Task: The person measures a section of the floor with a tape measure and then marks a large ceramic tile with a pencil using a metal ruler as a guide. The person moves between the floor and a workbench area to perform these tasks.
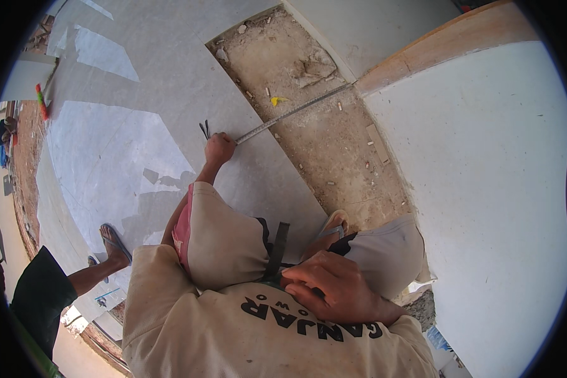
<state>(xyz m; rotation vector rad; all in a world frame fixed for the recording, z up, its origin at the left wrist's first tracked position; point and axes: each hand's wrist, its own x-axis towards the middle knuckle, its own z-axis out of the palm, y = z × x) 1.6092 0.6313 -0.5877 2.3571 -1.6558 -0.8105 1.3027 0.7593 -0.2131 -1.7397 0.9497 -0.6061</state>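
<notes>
My left hand [220,148] is closed at the edge of the grey tiled floor, around the near end of a silver measuring tape [296,110]. From the fist the blade runs straight across a bare strip of ground [327,145] to the foot of the wall. A thin dark forked piece [205,130] sticks out beyond the fist; what it belongs to is hidden. Close to my chest, my right hand [334,286] has its fingers curled in. Whatever they hold, if anything, is hidden. Beside its fingertips a dark strap [277,249] stands up between my knees.
Rubble bits and a yellow scrap [278,100] lie in the bare strip. A white wall [479,138] rises along the right. At the left stands another person's sandalled foot [114,244]. A red and green object [41,102] is at the tiles' far left edge.
</notes>
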